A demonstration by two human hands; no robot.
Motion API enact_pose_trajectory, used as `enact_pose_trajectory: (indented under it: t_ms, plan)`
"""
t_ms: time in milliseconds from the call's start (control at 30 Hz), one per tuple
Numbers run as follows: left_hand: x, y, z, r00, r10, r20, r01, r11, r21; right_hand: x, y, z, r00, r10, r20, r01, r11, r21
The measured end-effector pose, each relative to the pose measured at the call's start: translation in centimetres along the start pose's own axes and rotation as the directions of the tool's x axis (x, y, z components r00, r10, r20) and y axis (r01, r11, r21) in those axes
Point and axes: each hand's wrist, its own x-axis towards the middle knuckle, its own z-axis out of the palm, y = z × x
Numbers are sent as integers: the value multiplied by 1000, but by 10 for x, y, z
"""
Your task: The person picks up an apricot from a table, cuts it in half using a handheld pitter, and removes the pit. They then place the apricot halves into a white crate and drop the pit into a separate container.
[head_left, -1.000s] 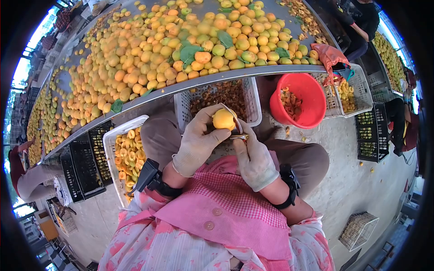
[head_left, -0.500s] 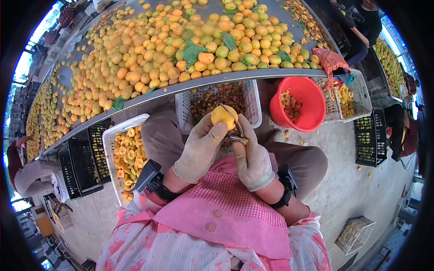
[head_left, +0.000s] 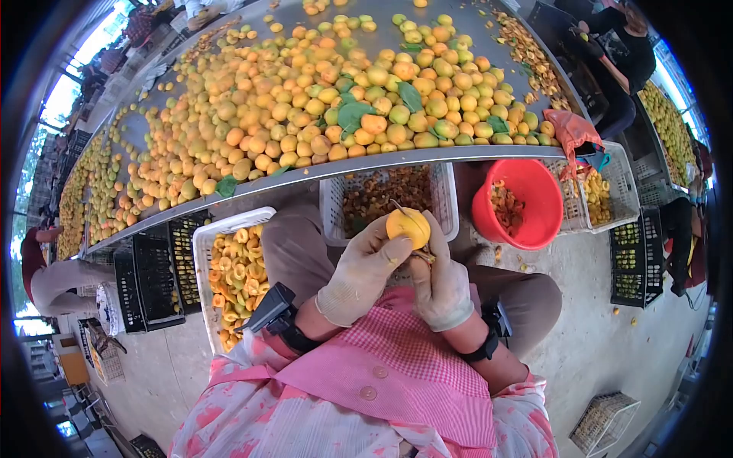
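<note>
My left hand (head_left: 365, 269), in a pale knitted glove, is closed around a yellow apricot (head_left: 409, 227) and holds it up in front of my lap. My right hand (head_left: 443, 284), gloved too, is closed just right of the fruit. Its fingers grip a small curved metal tool (head_left: 398, 207), whose thin tip shows above the apricot's top. The rest of that tool is mostly hidden by the fruit and fingers. Behind both hands stands a white crate (head_left: 330, 200) with brown scraps in it.
A metal table (head_left: 305, 175) heaped with apricots (head_left: 275, 114) and some leaves spans the front. A red bucket (head_left: 540, 200) of scraps is at the right, a white crate (head_left: 200, 267) of halved apricots at the left. Black crates (head_left: 156, 278) stand farther left. Other people work around.
The camera view has tilted, so table and crates appear lower and farther right. Between my fingers the apricot and tool have turned; the curved metal is now mostly behind the fruit.
</note>
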Motion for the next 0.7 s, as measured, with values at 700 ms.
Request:
enact_pose_trajectory:
  t_ms: [700]
  plan:
    - [-8,28,22,996,83,39,-89,973,211,13,-6,-16,991,-100,84,101,995,-13]
